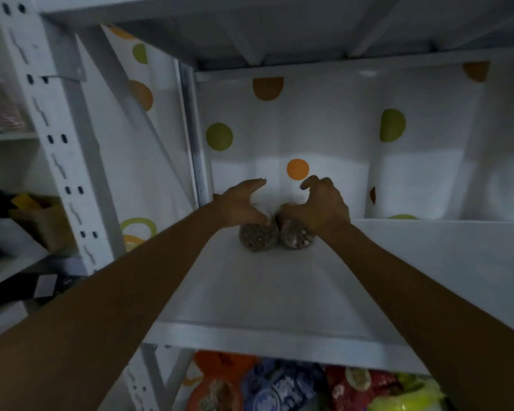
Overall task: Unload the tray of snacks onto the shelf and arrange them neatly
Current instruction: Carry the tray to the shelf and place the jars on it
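Note:
Two clear packets of brown nuts stand side by side at the back of the white shelf [279,292]. The left packet [257,237] sits under my left hand [241,203], whose fingers are spread apart above it with the palm touching its top. The right packet [296,237] is under my right hand [324,203], whose fingers are curled and whose thumb side presses its top. Whether either hand still grips its packet is unclear. Both forearms reach in from the bottom corners.
A dotted white sheet [297,169] lines the back and left side of the shelf bay. Colourful snack bags [294,387] lie below the shelf's front edge. A perforated white upright [60,161] stands at left, with boxes [39,221] on the neighbouring shelves.

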